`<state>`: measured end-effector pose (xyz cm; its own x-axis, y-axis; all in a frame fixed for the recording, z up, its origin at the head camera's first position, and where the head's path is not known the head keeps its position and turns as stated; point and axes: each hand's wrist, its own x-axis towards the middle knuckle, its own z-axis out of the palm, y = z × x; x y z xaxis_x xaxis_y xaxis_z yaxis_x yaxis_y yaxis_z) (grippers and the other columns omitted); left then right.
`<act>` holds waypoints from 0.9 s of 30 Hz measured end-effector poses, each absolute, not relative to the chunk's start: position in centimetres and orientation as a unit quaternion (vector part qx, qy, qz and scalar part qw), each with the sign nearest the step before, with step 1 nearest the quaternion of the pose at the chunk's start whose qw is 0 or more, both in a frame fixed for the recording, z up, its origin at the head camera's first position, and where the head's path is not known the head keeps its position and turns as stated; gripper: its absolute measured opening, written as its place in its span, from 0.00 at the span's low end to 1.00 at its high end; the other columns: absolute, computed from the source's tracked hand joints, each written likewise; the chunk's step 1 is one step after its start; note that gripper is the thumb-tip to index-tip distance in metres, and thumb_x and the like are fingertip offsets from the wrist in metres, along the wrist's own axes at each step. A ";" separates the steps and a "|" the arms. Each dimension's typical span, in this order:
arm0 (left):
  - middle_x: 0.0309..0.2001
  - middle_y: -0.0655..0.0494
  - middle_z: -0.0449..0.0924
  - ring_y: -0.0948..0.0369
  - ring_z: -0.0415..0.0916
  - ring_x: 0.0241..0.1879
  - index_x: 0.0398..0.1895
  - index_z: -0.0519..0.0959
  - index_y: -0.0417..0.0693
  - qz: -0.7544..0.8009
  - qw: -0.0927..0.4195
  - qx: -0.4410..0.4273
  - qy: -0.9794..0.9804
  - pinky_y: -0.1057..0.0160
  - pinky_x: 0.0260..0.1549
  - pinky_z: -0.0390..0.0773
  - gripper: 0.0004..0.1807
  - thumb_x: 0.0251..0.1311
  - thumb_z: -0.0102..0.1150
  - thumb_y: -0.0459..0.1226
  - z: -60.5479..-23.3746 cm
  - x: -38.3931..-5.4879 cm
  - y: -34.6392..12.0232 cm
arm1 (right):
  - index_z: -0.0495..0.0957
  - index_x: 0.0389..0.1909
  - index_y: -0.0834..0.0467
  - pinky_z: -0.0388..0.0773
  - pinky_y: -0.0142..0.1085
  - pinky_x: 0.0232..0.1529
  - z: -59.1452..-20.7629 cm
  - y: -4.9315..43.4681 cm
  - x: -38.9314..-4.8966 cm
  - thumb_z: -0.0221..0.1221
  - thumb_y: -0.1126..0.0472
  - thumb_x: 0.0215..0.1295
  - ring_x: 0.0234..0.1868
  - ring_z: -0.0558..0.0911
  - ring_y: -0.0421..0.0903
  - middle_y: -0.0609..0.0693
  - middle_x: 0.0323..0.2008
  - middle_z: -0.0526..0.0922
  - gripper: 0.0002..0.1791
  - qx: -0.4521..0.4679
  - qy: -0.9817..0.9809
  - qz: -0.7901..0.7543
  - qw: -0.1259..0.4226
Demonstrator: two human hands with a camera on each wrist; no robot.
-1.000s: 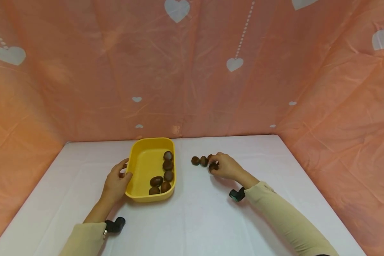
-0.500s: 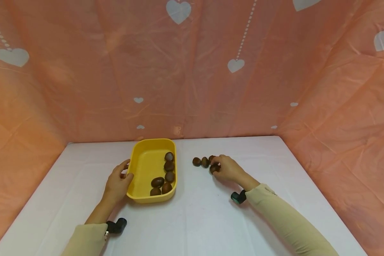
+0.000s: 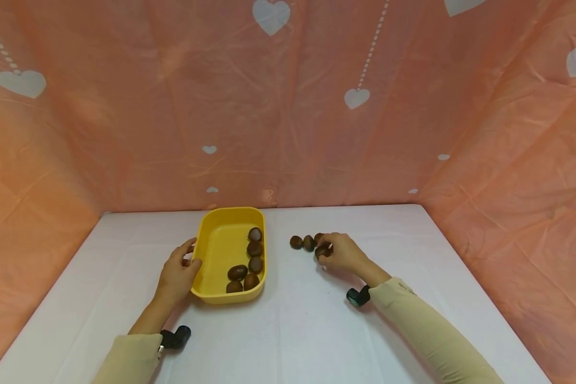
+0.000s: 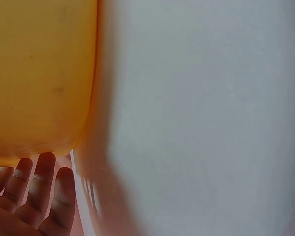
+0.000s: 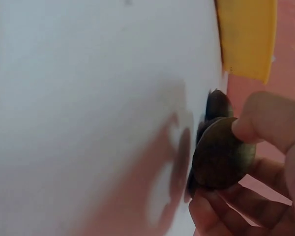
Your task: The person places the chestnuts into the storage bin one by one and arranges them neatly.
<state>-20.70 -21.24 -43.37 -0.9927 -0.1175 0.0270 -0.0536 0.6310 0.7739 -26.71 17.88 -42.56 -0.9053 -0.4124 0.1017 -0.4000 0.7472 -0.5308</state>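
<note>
Between thumb and fingers my right hand (image 3: 342,253) pinches a brown chestnut (image 5: 221,155); whether it still touches the table is hard to tell. Close by on the far side lie a few more chestnuts (image 3: 309,243) in a short row, one partly hidden by the hand. At the left side of a yellow tray (image 3: 211,298) is my left hand (image 3: 176,273). Its fingertips (image 4: 46,162) touch the tray's outer wall, fingers nearly straight, and the thumb lies against the rim. Inside the tray, several chestnuts (image 3: 255,248) sit along its right side and near end.
A white cloth (image 3: 288,336) covers the table. Orange-pink curtain (image 3: 288,122) with pale hearts hangs behind it and at both sides. Black wrist cameras sit by the left sleeve (image 3: 129,357) and the right sleeve (image 3: 422,320).
Both hands stay almost where they were, the right one still on the same chestnut by the row. The whole view shifts slightly. Tray and its chestnuts look unchanged.
</note>
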 end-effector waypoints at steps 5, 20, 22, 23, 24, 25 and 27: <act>0.63 0.40 0.67 0.51 0.70 0.47 0.72 0.60 0.44 -0.423 0.039 0.042 -0.904 0.70 0.38 0.72 0.31 0.65 0.48 0.36 -43.3 -20.7 -21.2 | 0.81 0.34 0.55 0.77 0.35 0.36 -42.1 17.5 -26.7 0.64 0.64 0.47 0.31 0.79 0.41 0.47 0.33 0.84 0.10 -0.225 0.929 -0.292 0.002; 0.63 0.39 0.67 0.50 0.70 0.47 0.72 0.60 0.43 -0.419 0.043 0.038 -0.906 0.62 0.42 0.73 0.31 0.64 0.47 0.35 -43.4 -20.7 -21.3 | 0.81 0.37 0.54 0.75 0.33 0.36 -40.5 15.4 -26.6 0.64 0.62 0.49 0.32 0.78 0.41 0.46 0.32 0.82 0.11 -0.249 0.916 -0.315 -0.010; 0.63 0.39 0.68 0.50 0.70 0.47 0.72 0.60 0.43 -0.418 0.044 0.036 -0.907 0.63 0.42 0.73 0.31 0.64 0.47 0.35 -43.4 -20.8 -21.3 | 0.81 0.37 0.54 0.75 0.33 0.36 -40.3 14.9 -26.6 0.64 0.62 0.49 0.32 0.78 0.42 0.47 0.32 0.82 0.12 -0.253 0.914 -0.318 -0.017; 0.63 0.39 0.68 0.50 0.71 0.46 0.72 0.60 0.43 -0.417 0.045 0.036 -0.907 0.64 0.41 0.73 0.31 0.64 0.47 0.35 -43.4 -20.8 -21.3 | 0.81 0.37 0.55 0.75 0.33 0.36 -40.2 14.7 -26.6 0.64 0.62 0.49 0.32 0.78 0.43 0.47 0.33 0.82 0.12 -0.254 0.913 -0.319 -0.020; 0.63 0.39 0.68 0.50 0.71 0.46 0.72 0.60 0.43 -0.418 0.046 0.035 -0.907 0.65 0.40 0.72 0.31 0.64 0.47 0.35 -43.4 -20.8 -21.3 | 0.81 0.37 0.55 0.75 0.34 0.36 -40.1 14.4 -26.6 0.64 0.62 0.48 0.32 0.78 0.43 0.47 0.33 0.82 0.12 -0.254 0.912 -0.322 -0.022; 0.63 0.39 0.68 0.50 0.71 0.46 0.72 0.60 0.43 -0.418 0.045 0.035 -0.907 0.65 0.40 0.72 0.31 0.63 0.48 0.35 -43.4 -20.9 -21.3 | 0.81 0.37 0.55 0.76 0.33 0.36 -39.9 14.1 -26.7 0.64 0.62 0.48 0.32 0.78 0.43 0.48 0.34 0.82 0.13 -0.254 0.911 -0.325 -0.023; 0.62 0.39 0.68 0.50 0.71 0.45 0.71 0.60 0.43 -0.419 0.044 0.035 -0.906 0.67 0.39 0.73 0.31 0.63 0.48 0.35 -43.4 -20.9 -21.3 | 0.81 0.38 0.54 0.76 0.34 0.38 -39.7 13.5 -26.7 0.65 0.62 0.47 0.32 0.79 0.42 0.48 0.36 0.83 0.13 -0.256 0.908 -0.332 -0.024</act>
<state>-20.95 -21.30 -43.43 -0.9936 -0.1009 0.0506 -0.0267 0.6457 0.7631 -26.70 13.51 -39.65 -0.8679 -0.4483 0.2140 -0.4807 0.6489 -0.5898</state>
